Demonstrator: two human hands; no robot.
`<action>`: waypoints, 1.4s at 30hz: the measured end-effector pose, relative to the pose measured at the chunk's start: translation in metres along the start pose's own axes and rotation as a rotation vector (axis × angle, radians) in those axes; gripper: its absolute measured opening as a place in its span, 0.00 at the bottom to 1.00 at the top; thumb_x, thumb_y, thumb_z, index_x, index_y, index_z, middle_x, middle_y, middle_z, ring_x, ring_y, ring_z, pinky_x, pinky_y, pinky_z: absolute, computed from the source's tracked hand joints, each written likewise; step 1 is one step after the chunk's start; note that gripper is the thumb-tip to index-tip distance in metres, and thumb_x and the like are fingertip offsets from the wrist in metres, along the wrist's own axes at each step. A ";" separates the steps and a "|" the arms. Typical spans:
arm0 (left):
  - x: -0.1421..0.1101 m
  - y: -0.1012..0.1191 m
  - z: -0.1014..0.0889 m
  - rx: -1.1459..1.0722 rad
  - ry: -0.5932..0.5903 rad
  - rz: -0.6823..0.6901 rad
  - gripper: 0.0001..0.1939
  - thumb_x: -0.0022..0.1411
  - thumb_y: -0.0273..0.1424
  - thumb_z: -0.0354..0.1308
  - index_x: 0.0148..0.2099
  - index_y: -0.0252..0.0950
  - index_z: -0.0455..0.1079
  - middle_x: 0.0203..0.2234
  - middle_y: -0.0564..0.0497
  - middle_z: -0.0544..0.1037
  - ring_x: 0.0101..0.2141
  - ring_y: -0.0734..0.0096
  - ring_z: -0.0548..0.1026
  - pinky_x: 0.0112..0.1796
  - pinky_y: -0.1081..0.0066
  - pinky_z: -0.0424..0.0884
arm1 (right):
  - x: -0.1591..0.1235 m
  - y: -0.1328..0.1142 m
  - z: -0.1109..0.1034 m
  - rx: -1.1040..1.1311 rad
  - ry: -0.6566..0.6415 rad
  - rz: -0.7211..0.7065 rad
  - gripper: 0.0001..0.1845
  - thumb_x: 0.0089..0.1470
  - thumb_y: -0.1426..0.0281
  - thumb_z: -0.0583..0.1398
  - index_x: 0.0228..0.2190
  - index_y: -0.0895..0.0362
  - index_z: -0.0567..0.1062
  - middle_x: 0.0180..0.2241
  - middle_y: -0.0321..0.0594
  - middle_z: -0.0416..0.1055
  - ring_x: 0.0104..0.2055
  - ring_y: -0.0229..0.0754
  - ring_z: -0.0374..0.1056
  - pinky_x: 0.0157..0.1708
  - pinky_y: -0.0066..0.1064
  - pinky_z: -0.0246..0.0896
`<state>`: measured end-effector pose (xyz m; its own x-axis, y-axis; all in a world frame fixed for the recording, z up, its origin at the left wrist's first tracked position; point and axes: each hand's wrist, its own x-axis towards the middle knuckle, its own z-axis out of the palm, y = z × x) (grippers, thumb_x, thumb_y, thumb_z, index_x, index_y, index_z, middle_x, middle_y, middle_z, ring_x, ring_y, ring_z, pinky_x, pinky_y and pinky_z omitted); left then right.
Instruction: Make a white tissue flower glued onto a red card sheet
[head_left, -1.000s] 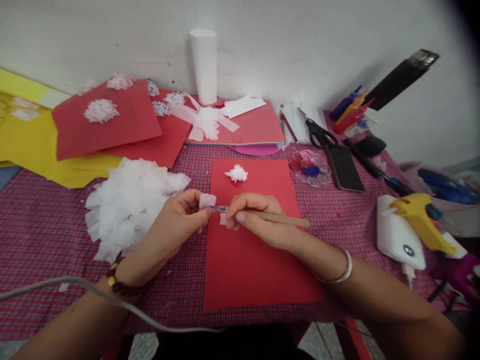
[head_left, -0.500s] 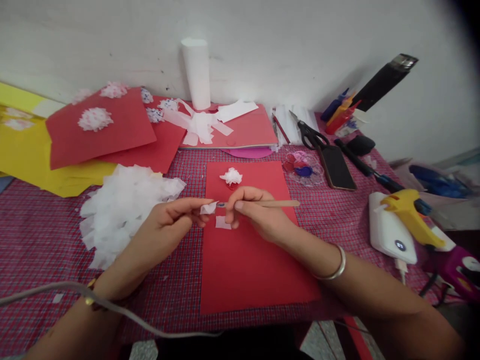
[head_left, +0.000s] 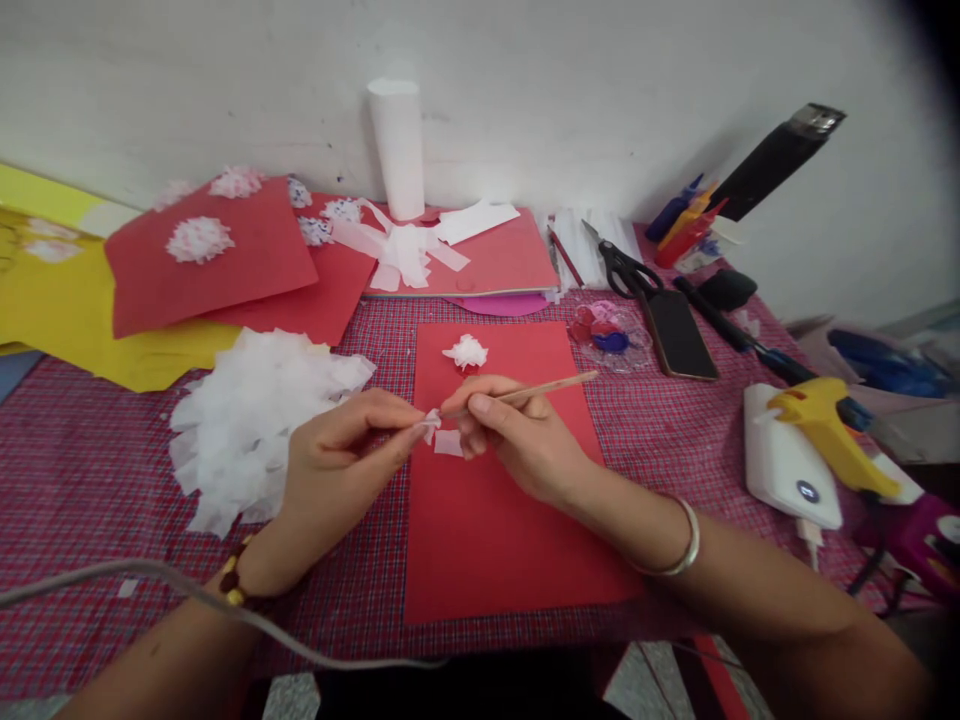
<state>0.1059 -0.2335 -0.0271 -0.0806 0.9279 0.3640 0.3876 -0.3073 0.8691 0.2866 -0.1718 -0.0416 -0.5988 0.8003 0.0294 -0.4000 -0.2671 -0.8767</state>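
Observation:
My left hand (head_left: 341, 455) pinches a small white tissue piece (head_left: 432, 421) between thumb and fingertips, just above the left edge of a red paper sheet (head_left: 502, 520). My right hand (head_left: 517, 435) grips a thin wooden stick (head_left: 551, 386) whose tip meets that tissue piece. Another small white tissue square (head_left: 448, 443) lies on the red sheet under my hands. A crumpled white tissue ball (head_left: 466, 352) sits near the sheet's far edge.
A heap of white tissue squares (head_left: 251, 420) lies to the left. Red and yellow sheets with tissue flowers (head_left: 199, 240) are behind it. Scissors (head_left: 622, 268), a phone (head_left: 675, 333), a paint dish (head_left: 611, 335) and a yellow glue gun (head_left: 832, 430) are on the right. A white roll (head_left: 397, 145) stands by the wall.
The tissue piece in my left hand has gone from a flat square to a gathered twist around the stick's tip. The stick's far end has tilted upward.

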 end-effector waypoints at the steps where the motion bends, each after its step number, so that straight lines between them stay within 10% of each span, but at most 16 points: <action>1: -0.003 -0.002 -0.001 0.066 -0.021 0.111 0.08 0.61 0.22 0.62 0.37 0.42 0.76 0.32 0.55 0.81 0.33 0.73 0.78 0.36 0.71 0.74 | -0.001 0.001 0.002 0.053 0.024 0.029 0.08 0.57 0.64 0.64 0.32 0.56 0.79 0.21 0.30 0.71 0.21 0.29 0.65 0.23 0.21 0.62; 7: -0.015 -0.008 -0.012 0.342 -0.175 0.467 0.17 0.59 0.18 0.61 0.46 0.43 0.76 0.41 0.49 0.83 0.42 0.66 0.79 0.44 0.65 0.76 | -0.008 0.008 0.009 0.329 0.051 0.394 0.13 0.54 0.60 0.66 0.32 0.56 0.72 0.22 0.28 0.71 0.18 0.29 0.62 0.21 0.23 0.65; 11: -0.005 -0.006 -0.006 -0.068 -0.052 -0.086 0.06 0.58 0.24 0.62 0.32 0.41 0.73 0.26 0.55 0.79 0.26 0.74 0.75 0.28 0.74 0.73 | -0.009 -0.002 0.008 0.040 -0.087 0.149 0.11 0.53 0.65 0.67 0.37 0.54 0.75 0.26 0.29 0.70 0.22 0.30 0.64 0.23 0.23 0.65; 14: 0.004 -0.005 0.000 -0.526 -0.179 -0.595 0.08 0.56 0.29 0.63 0.25 0.38 0.70 0.17 0.57 0.70 0.17 0.79 0.66 0.18 0.78 0.64 | -0.007 -0.012 0.004 -0.293 -0.125 -0.124 0.04 0.53 0.71 0.67 0.34 0.55 0.79 0.29 0.33 0.71 0.30 0.31 0.66 0.31 0.24 0.65; 17: 0.006 -0.006 0.003 -0.627 -0.229 -0.731 0.07 0.53 0.30 0.66 0.26 0.37 0.72 0.17 0.56 0.72 0.18 0.79 0.67 0.19 0.79 0.65 | -0.004 -0.011 -0.001 -0.270 -0.084 -0.095 0.05 0.54 0.68 0.67 0.31 0.56 0.79 0.27 0.33 0.72 0.27 0.31 0.68 0.28 0.24 0.65; 27: -0.013 -0.001 0.001 0.319 -0.118 0.321 0.12 0.61 0.21 0.59 0.42 0.44 0.76 0.36 0.52 0.84 0.37 0.67 0.81 0.41 0.70 0.77 | 0.001 0.006 -0.002 -0.074 0.020 0.109 0.17 0.56 0.56 0.64 0.31 0.57 0.76 0.20 0.31 0.72 0.18 0.29 0.63 0.19 0.21 0.59; 31: -0.002 0.002 0.004 0.332 -0.190 0.225 0.13 0.65 0.27 0.58 0.51 0.42 0.73 0.37 0.51 0.83 0.35 0.70 0.81 0.38 0.72 0.76 | 0.012 -0.007 -0.021 -0.064 -0.029 0.117 0.18 0.54 0.54 0.66 0.29 0.57 0.72 0.18 0.28 0.69 0.16 0.29 0.61 0.17 0.21 0.57; 36: 0.057 -0.001 0.005 0.436 -0.363 0.033 0.12 0.62 0.36 0.59 0.45 0.37 0.76 0.37 0.47 0.82 0.37 0.63 0.79 0.39 0.66 0.73 | 0.039 -0.020 -0.068 -0.120 0.243 -0.073 0.20 0.50 0.55 0.68 0.28 0.56 0.70 0.16 0.26 0.66 0.16 0.28 0.58 0.18 0.21 0.58; 42: 0.113 -0.025 0.029 0.565 -0.531 0.176 0.11 0.56 0.33 0.60 0.41 0.36 0.76 0.40 0.44 0.78 0.45 0.56 0.74 0.49 0.59 0.67 | 0.051 -0.018 -0.092 -0.227 0.277 -0.108 0.18 0.51 0.57 0.68 0.29 0.58 0.71 0.18 0.29 0.69 0.19 0.29 0.62 0.22 0.22 0.58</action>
<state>0.1139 -0.1145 -0.0168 0.4188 0.8958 0.1486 0.7725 -0.4375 0.4602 0.3267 -0.0766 -0.0688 -0.3391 0.9405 0.0235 -0.2678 -0.0725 -0.9608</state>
